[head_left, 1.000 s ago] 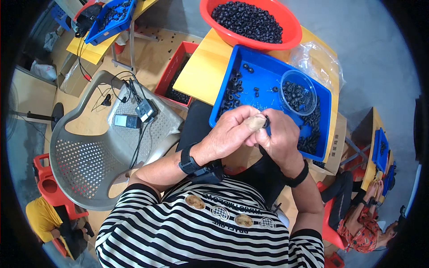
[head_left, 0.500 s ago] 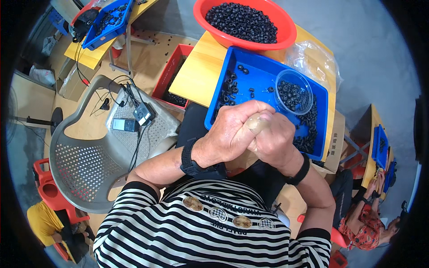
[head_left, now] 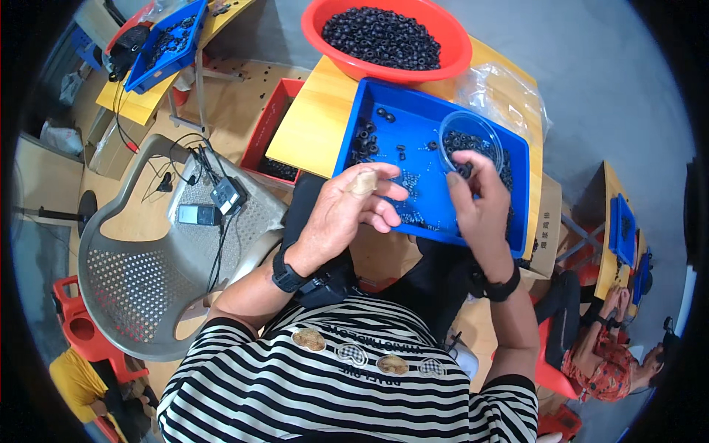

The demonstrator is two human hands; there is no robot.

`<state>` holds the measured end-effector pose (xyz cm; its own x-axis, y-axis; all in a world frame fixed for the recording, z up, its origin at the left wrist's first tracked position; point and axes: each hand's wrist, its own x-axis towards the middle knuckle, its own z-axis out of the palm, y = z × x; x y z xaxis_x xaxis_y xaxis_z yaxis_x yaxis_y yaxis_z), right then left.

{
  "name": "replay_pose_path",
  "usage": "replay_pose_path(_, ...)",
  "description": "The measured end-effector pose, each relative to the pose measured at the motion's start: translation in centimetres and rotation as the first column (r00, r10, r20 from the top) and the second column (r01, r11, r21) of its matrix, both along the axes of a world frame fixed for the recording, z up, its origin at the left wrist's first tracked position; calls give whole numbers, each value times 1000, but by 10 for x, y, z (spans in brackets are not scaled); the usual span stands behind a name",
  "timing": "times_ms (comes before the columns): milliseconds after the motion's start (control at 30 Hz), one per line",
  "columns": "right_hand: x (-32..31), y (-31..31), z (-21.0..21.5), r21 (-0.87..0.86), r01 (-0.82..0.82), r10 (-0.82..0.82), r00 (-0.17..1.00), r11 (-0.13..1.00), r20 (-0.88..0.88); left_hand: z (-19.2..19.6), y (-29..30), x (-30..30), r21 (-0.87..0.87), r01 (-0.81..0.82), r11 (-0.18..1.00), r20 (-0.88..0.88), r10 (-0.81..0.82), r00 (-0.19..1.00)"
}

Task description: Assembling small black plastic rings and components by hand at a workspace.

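My right hand point(head_left: 481, 199) is at the near rim of a clear round tub point(head_left: 445, 151) that holds small black parts. Between its thumb and fingertips sits a small black ring-shaped part point(head_left: 464, 170). My left hand point(head_left: 347, 210) hovers at the near left edge of a blue tray point(head_left: 413, 125), fingers loosely bent and apart, with nothing visible in them. A beige covering point(head_left: 362, 183) wraps its thumb. The tub stands inside the tray, and loose black parts lie to its left, to its right and along the tray's near side.
Behind the tray, a red basin point(head_left: 314, 37) heaped with black parts stands on the yellow table point(head_left: 310, 125) beside a clear plastic bag point(head_left: 502, 96). A grey chair point(head_left: 133, 288) with a phone and cables is at left. A red crate point(head_left: 267, 125) sits below. Another person point(head_left: 602, 362) works at right.
My hands, pressed together before, have come apart. The left moved left and opened; the right went to the tub and closed on a black part. The view shifted slightly.
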<state>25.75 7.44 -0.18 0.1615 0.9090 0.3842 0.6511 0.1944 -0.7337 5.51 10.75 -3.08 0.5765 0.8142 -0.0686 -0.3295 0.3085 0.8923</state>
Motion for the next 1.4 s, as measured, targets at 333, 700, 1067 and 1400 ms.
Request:
replay_pose_path(333,33,12,-2,-87,6,21,950,996,310,-11,-3,-26,30,-148,989,-20,149,989)
replay_pose_path(700,-3,36,-45,-408,-208,404,776,889,485,-26,-9,-36,-33,-106,994,-8,106,994)
replay_pose_path(1067,-3,32,-36,-442,-262,256,964,858,-73,-28,-6,-40,-47,-91,995,7,91,996)
replay_pose_path(1400,-2,8,-14,-359,-250,42,866,899,-498,-19,6,-21,40,-67,997,-5,67,998)
